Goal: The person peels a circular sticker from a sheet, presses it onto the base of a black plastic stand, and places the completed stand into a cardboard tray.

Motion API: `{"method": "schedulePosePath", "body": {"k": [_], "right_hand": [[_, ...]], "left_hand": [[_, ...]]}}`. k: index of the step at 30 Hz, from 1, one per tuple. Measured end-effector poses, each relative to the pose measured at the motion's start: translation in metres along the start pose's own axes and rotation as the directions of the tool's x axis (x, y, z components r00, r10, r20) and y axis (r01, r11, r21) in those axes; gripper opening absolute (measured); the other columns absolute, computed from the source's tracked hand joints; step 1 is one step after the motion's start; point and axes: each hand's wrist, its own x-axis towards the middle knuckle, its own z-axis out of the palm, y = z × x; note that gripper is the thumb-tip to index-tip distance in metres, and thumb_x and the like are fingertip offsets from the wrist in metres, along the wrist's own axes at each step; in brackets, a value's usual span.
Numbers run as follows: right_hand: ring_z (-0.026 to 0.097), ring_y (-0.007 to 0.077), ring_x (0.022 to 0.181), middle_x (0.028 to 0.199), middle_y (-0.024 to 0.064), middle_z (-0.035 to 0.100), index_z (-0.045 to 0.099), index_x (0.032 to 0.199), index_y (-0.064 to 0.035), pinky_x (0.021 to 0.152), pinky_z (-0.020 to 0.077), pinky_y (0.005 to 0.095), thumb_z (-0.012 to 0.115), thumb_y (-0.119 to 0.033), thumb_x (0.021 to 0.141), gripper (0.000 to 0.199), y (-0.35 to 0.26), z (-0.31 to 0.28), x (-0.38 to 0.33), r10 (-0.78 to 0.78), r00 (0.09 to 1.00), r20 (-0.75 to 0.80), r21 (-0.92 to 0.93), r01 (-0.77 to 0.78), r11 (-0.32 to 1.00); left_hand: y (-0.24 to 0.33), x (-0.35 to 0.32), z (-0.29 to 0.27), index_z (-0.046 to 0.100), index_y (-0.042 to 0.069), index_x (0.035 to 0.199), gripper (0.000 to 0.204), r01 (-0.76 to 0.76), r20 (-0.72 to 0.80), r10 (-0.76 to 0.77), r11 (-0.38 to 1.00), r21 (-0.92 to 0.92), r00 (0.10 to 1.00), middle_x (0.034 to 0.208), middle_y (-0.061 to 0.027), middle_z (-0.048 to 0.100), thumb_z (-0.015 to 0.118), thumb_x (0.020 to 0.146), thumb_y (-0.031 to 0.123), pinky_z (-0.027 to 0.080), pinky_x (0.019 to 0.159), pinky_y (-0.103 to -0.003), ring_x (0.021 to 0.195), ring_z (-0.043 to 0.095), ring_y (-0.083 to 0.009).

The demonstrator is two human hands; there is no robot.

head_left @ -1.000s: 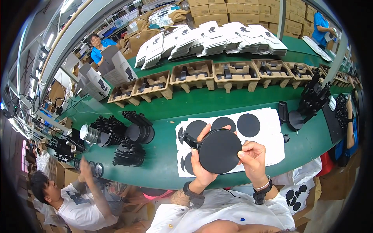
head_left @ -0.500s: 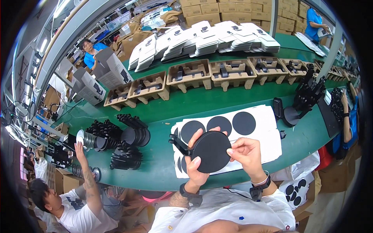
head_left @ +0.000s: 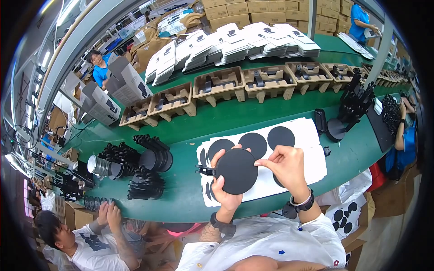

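My left hand (head_left: pixel 226 194) grips a round black base (head_left: pixel 238 171) with its flat face up. A short black hinged bracket (head_left: pixel 205 170) sticks out from the base's left side. At the opposite edge, thumb and forefinger of my right hand (head_left: pixel 289 169) are pinched together by the rim; whatever is between them is too small to make out. Beneath both hands lie white sheets (head_left: pixel 312 158) carrying black round pads (head_left: pixel 281 137), some hidden by my hands and the base.
Black stands (head_left: pixel 156 158) are grouped on the green table (head_left: pixel 181 203) at left, near a co-worker (head_left: pixel 90 241). Brown moulded trays (head_left: pixel 217 86) with black parts line the far side, before stacked white printed cards (head_left: pixel 235 43). More black parts (head_left: pixel 355 104) stand at right.
The base in my left hand has moved slightly left and up, its bracket turning more level. My right hand has shifted with it, still pinching at the rim. The co-worker's raised arm has come down.
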Motion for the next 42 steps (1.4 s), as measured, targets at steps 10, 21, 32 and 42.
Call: {"method": "schedulePosePath", "body": {"k": [10, 21, 32, 42], "right_hand": [[0.067, 0.0248, 0.085, 0.091, 0.0135, 0.068, 0.069, 0.094, -0.0005, 0.065, 0.0547, 0.0287, 0.080, -0.004, 0.060, 0.036, -0.005, 0.021, -0.017, -0.882, 0.470, -0.029, -0.055, 0.880, 0.471], [0.069, 0.0220, 0.071, 0.081, 0.0170, 0.069, 0.067, 0.094, 0.0037, 0.063, 0.0530, 0.0267, 0.072, -0.004, 0.072, 0.024, -0.022, 0.027, 0.099, -0.426, 0.879, -0.215, 0.193, 0.466, 0.863], [0.061, 0.0423, 0.080, 0.081, 0.0247, 0.063, 0.061, 0.075, 0.0051, 0.072, 0.0517, 0.0443, 0.056, 0.003, 0.070, 0.007, 0.069, 0.067, 0.342, -0.329, 0.878, -0.348, -0.518, 0.112, 0.848], [0.026, 0.0433, 0.132, 0.139, 0.0245, 0.037, 0.066, 0.094, 0.0047, 0.097, 0.0339, 0.0594, 0.069, -0.039, 0.077, 0.047, 0.075, 0.098, 0.290, -0.202, 0.979, 0.002, -0.645, 0.155, 0.749]], "left_hand": [[0.006, 0.002, -0.003, 0.034, 0.012, 0.133, 0.066, 0.038, -0.112, -0.042, 0.999, -0.031, 0.993, 0.133, -0.0179, 0.042, 0.046, 0.080, 0.051, 0.038, 0.100, -0.050, 0.120, 0.043, -0.0438], [0.008, 0.008, -0.034, 0.034, 0.002, 0.134, 0.086, 0.456, 0.336, -0.374, 0.864, -0.211, 0.864, 0.136, -0.0201, 0.040, 0.062, 0.073, 0.057, 0.027, 0.108, -0.045, 0.125, 0.042, -0.0355], [0.076, -0.040, -0.120, 0.047, -0.004, 0.123, 0.069, -0.055, 0.029, 0.047, 0.766, 0.640, 0.998, 0.125, -0.0218, 0.052, 0.061, 0.078, 0.046, 0.036, 0.102, -0.042, 0.118, 0.050, -0.0319], [0.086, -0.077, -0.157, 0.050, -0.003, 0.119, 0.064, -0.023, -0.201, 0.215, 0.736, 0.677, 0.956, 0.125, -0.0210, 0.052, 0.059, 0.078, 0.046, 0.034, 0.102, -0.043, 0.117, 0.051, -0.0325]]}}
